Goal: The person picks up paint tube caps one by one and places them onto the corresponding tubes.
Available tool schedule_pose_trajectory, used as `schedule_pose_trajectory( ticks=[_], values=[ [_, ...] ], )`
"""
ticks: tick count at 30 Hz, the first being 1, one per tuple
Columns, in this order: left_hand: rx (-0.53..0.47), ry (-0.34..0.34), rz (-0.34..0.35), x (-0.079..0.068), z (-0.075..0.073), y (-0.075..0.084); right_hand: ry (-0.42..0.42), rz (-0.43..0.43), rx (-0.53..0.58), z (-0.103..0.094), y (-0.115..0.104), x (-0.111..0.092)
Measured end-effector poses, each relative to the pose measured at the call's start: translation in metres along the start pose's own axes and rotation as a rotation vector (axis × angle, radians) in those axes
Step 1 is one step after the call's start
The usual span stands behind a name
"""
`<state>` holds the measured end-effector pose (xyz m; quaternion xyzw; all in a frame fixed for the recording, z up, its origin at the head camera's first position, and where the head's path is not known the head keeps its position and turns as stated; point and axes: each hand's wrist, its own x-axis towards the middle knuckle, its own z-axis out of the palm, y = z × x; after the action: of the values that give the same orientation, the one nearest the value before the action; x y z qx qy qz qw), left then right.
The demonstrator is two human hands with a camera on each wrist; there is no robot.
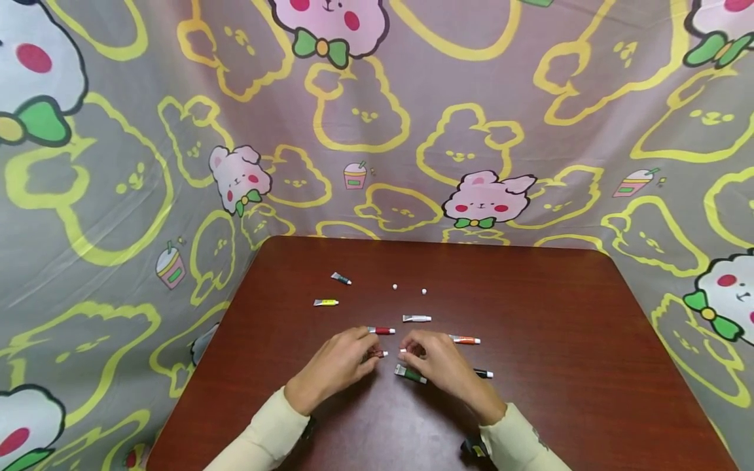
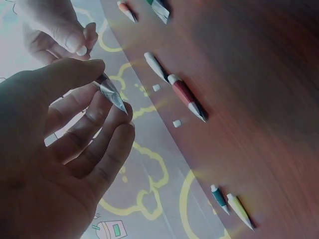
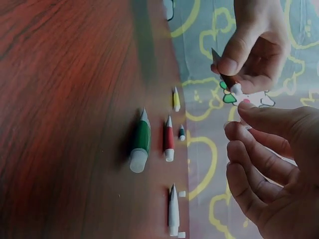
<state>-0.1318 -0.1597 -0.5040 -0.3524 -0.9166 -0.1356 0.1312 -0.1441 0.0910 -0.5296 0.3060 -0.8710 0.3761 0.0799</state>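
My left hand (image 1: 341,360) pinches a small paint tube (image 3: 227,79) between thumb and fingertips. Its crimped silver end (image 2: 113,94) sticks out of the grip, and its white tip (image 1: 385,354) faces the other hand. The tube body looks dark reddish, mostly covered by fingers. Opposite it, my right hand (image 1: 442,360) pinches a small white cap (image 1: 403,352), a short gap from the tube's tip. A green paint tube (image 1: 410,374) lies on the table just below the right fingers. Beyond the left fingertips lies a red paint tube (image 1: 383,331).
On the brown table (image 1: 530,294) lie a white tube (image 1: 417,318), an orange tube (image 1: 466,339), a black tube (image 1: 484,373) partly behind the right wrist, a yellow tube (image 1: 326,303) and a dark teal tube (image 1: 341,279). Two loose white caps (image 1: 394,286) sit farther back.
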Motion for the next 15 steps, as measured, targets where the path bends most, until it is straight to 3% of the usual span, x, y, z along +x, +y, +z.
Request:
schedule_pose_trajectory(
  ticks=[15],
  values=[
    [-0.035,0.014,0.04,0.0044,-0.0011,0.0081,-0.002,-0.064,0.003,0.0086,-0.002,-0.0025]
  ],
)
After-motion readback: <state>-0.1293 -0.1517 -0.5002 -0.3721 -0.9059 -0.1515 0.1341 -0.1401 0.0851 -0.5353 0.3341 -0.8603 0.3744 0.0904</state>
